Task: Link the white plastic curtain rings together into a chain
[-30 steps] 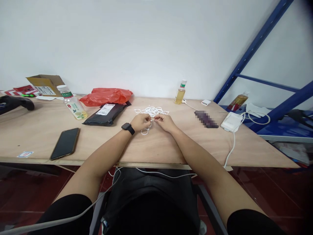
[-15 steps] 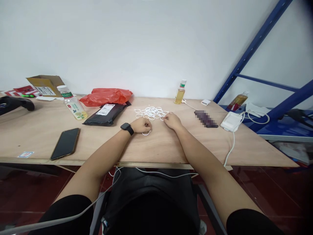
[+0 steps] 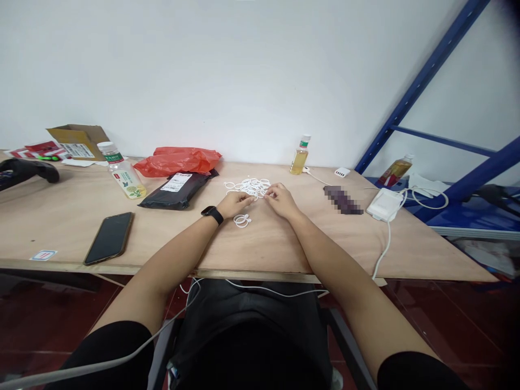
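A heap of small white rings (image 3: 249,186) lies on the wooden table (image 3: 264,244), beyond both hands. My left hand (image 3: 233,203), with a black watch on its wrist, reaches into the near edge of the heap with its fingers pinched together. My right hand (image 3: 280,198) meets it there, fingers also pinched on a white ring. A small cluster of linked white rings (image 3: 241,220) rests on the table just in front of my left hand, touching neither hand.
A dark phone (image 3: 108,245) lies at the left front. A black parcel (image 3: 176,189), a red bag (image 3: 176,160), a drink bottle (image 3: 123,176) and a cardboard box (image 3: 79,140) sit at the back left. Another bottle (image 3: 299,155), a white charger with cable (image 3: 385,205) and blue racking (image 3: 447,141) stand right.
My left hand has let go of the linked ring cluster and moved up to the heap. My right hand has come back toward the left one.
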A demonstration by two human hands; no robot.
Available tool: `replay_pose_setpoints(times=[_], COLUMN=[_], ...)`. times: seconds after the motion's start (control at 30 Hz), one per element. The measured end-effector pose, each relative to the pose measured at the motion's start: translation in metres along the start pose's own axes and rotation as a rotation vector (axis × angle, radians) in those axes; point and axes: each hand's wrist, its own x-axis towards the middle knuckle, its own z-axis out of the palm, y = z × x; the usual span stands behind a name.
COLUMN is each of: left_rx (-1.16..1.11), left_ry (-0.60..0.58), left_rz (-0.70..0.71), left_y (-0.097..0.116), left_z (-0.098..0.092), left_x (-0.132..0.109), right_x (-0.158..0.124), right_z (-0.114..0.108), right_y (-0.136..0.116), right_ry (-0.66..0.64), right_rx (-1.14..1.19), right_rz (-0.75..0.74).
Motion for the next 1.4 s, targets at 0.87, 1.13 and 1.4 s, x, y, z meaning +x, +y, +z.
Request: replay_pose_setpoints(times=[0.87, 1.13, 1.4], left_rx=[-0.227, 0.036, 0.180], left_ry=[0.045, 0.093, 0.030], left_rz=[-0.023, 0.169, 0.260], left_y=[-0.003, -0.006, -0.003], left_z=[0.009, 0.006, 0.007], left_x=[0.003, 0.003, 0.001], right_x=[-0.006, -0.005, -0.006], right_z=[0.016, 0.019, 0.019], right_y=[-0.023, -0.022, -0.022], right_ry=[-0.105, -0.075, -0.059], right_rx=[0.245, 0.350, 0.318], right_rz=[0.089, 0.149, 0.141])
